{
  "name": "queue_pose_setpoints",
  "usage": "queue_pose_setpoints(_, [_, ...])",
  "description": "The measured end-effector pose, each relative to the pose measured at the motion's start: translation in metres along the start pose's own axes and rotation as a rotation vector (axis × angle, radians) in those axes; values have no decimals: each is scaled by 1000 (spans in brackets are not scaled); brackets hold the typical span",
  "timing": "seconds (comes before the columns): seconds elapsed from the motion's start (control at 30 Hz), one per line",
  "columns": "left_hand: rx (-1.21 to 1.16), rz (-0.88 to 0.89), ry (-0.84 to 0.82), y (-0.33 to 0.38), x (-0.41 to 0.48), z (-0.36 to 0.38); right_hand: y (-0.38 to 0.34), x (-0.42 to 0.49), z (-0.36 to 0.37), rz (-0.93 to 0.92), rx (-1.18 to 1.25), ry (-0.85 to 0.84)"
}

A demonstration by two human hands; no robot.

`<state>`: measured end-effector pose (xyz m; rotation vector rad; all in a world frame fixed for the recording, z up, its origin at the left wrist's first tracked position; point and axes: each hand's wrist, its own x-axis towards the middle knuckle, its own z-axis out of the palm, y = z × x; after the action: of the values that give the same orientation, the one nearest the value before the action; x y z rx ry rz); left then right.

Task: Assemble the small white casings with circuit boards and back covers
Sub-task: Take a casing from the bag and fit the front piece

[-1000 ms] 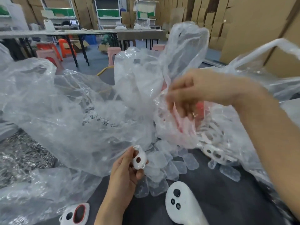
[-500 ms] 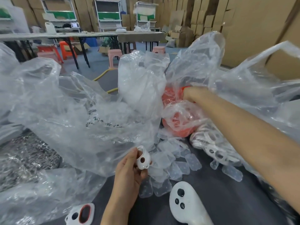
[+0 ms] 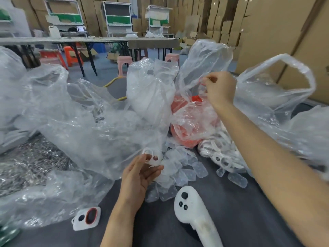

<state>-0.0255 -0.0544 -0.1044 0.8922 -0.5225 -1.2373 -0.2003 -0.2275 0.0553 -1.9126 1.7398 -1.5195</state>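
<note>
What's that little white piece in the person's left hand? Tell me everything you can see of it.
It is a small white casing, seemingly smooth plastic with rounded corners. Its face has a larger oval opening near the top and a small round hole beside it. The left hand pinches it between thumb and fingertips, raised above the dark table, face toward the camera and slightly tilted. Crinkled clear bags lie just behind it.

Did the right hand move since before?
Yes. The right hand has come up out of the bag of red parts and now pinches a thin red ring above it.
</note>
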Motion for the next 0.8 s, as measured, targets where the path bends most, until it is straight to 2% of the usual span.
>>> queue_pose_setpoints(0.07, [28,35,-3,3,-4,4,-14,-41,-24,54,376,-36])
queue_pose_setpoints(0.1, [54,62,1,4,-8,6,-21,-71,-32,86,537,-117])
queue_pose_setpoints(0.23, [131,156,77,3,-43,-3,-36,-193,-34,316,837,-505])
queue_pose_setpoints(0.33, [199,246,196,6,-85,-34,-42,-240,-26,446,871,-680])
queue_pose_setpoints(0.47, [388,344,355,20,-137,-68,-54,-271,-25,344,839,-863])
queue_pose_setpoints(0.57, [469,327,362,27,-162,-78,-56,-292,-25,242,773,-933])
queue_pose_setpoints(0.67, [424,279,310,30,-175,-85,-57,-308,-24,178,722,-970])
queue_pose_setpoints(0.8, [270,202,232,34,-175,-88,-61,-318,-20,277,886,-1003])
